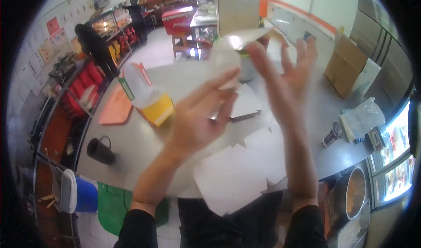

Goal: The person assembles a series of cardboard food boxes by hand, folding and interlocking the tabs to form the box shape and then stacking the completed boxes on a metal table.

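Observation:
My left hand (199, 116) is raised over the metal table, blurred by motion. Its fingers are apart and partly bent, close to a pale, blurred carton (226, 61); whether they touch it is unclear. Higher on the right, my right hand (287, 81) is open with its fingers spread, its thumb near the carton's shiny flap (239, 39). Flat white cardboard blanks (245, 164) with notched edges lie below my hands and overhang the table's near edge. Another white blank (245, 101) lies beyond them, partly hidden by my left hand.
A yellow, green and white carton (153, 105) stands left beside an orange tray (116, 105). A dark mug (101, 150) is near the left edge. At right are a cup (332, 134), a plastic bag (364, 118) and a brown cardboard box (346, 68). Two people stand at the far-left counter.

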`<state>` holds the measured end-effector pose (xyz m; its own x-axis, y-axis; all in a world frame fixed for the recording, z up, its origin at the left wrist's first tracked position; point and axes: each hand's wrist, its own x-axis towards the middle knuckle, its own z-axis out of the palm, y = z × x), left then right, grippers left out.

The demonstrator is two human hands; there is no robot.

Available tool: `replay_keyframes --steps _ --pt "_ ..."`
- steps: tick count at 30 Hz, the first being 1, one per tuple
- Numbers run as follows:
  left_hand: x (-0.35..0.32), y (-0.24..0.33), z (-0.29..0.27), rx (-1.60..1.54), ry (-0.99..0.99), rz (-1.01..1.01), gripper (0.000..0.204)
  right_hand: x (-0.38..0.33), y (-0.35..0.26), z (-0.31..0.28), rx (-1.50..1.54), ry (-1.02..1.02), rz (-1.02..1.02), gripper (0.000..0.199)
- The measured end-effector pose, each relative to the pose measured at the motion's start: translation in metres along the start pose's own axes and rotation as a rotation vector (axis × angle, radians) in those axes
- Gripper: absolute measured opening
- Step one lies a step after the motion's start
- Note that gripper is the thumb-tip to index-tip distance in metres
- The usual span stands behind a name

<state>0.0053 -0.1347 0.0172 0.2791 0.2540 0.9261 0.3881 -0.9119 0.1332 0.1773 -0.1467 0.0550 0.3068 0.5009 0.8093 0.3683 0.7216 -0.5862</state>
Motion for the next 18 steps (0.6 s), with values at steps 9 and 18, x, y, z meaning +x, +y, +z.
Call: replay_keyframes --steps 9,18 --pt "0.019 -0.040 0.034 -0.847 0.330 -0.290 0.052 0.045 0.028 0.038 -0.353 -0.107 -0.265 0.044" --pt "0.022 -0.082 -0.023 -1.085 0.165 -0.659 0.027 0.032 0.024 0.045 -0.201 -0.397 -0.493 0.026"
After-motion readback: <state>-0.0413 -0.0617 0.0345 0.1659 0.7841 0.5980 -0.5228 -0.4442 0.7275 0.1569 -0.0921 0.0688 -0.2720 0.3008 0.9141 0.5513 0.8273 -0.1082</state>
